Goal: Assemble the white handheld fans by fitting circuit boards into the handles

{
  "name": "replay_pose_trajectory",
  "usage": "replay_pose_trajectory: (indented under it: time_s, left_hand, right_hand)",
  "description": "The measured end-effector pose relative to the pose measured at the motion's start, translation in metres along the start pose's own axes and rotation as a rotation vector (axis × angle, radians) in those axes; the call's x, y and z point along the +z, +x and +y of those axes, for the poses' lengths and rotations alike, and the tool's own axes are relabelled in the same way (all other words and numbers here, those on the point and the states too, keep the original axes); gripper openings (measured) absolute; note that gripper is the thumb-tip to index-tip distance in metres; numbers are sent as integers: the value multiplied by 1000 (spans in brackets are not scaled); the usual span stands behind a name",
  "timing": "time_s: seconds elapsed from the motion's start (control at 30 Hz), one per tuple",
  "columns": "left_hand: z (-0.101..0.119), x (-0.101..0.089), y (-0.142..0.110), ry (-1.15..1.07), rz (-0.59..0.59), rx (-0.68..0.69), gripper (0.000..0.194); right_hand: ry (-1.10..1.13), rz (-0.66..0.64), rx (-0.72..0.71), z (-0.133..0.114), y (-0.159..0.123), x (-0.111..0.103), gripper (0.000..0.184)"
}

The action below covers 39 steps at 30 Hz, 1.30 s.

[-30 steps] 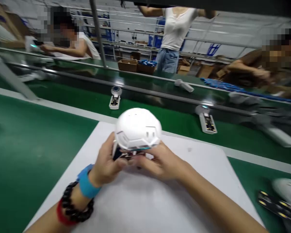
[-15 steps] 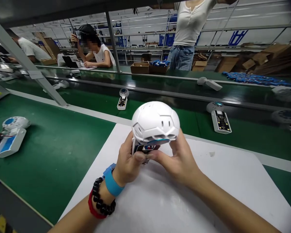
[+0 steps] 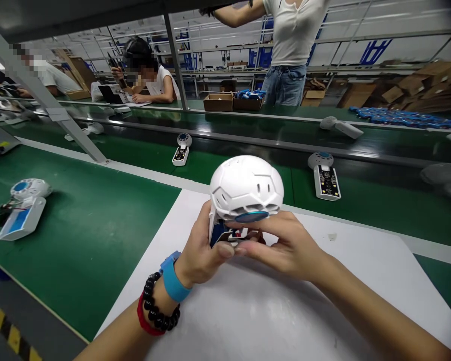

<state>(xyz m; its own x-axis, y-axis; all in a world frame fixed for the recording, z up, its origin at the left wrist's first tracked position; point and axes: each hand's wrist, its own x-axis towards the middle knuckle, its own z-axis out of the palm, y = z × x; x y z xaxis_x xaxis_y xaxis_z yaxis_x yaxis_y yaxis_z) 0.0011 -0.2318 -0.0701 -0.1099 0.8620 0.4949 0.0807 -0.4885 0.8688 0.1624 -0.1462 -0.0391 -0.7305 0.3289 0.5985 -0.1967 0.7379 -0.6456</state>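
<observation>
A white plastic device with a domed, panelled head is held up over the white sheet, its head toward the far side. Blue shows under the dome's near rim. My left hand is closed around the left side of its open handle housing, thumb on the near end. The thumb and fingers of my right hand pinch a circuit board at the opening of that housing. Small red and white parts show between board and dome. The dome hides most of the housing and some right fingertips.
A similar opened device lies on the green bench at left. On the conveyor sit more devices, one at right with its board showing. A metal post rises at left. Across the line, one person sits and another stands.
My right hand has moved from the device's right side to its near opening, fingers now on the board. The board is tilted out more. Devices on the conveyor have shifted left.
</observation>
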Motion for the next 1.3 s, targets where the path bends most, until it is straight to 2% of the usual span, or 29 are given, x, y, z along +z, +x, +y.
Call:
replay_pose_trajectory:
  time_s: [0.3,0.43,0.47,0.53,0.6,0.67,0.73,0.8,0.9,1.07,1.17,1.3]
  left_hand:
    - [1,-2,-1,26,-17,-15,65]
    - [-1,-2,-3,43,-11,-13,58]
    - [-2,-1,-4,51,5,-12,58]
    - [-4,-1,-4,62,55,-17,59]
    - [-6,1,-5,64,109,-41,60]
    - [-7,3,-4,59,143,-85,57]
    - [-7,4,-3,49,146,-136,54]
    - [-6,5,-1,34,125,-197,54]
    - [-3,5,2,-21,45,-337,57]
    - [0,2,7,-103,-115,-576,51]
    - [1,6,8,-109,-130,-653,50]
    - [1,12,5,-86,-127,-691,51]
  right_hand:
    - [-3,-71,54,-5,0,-4,19]
    - [54,-124,140,-6,-3,0,19]
    - [51,-103,157,-6,-4,2,17]
    - [50,87,186,-5,-4,8,7]
    - [109,282,255,-4,-1,14,30]
    - [207,299,348,-3,3,20,33]
    - [289,233,418,-1,8,23,21]
    - [323,267,458,3,10,24,15]
    - [337,329,503,10,9,20,20]
    - [363,354,581,18,10,9,28]
    - [383,369,635,17,12,13,32]
    - [409,381,679,18,13,20,31]
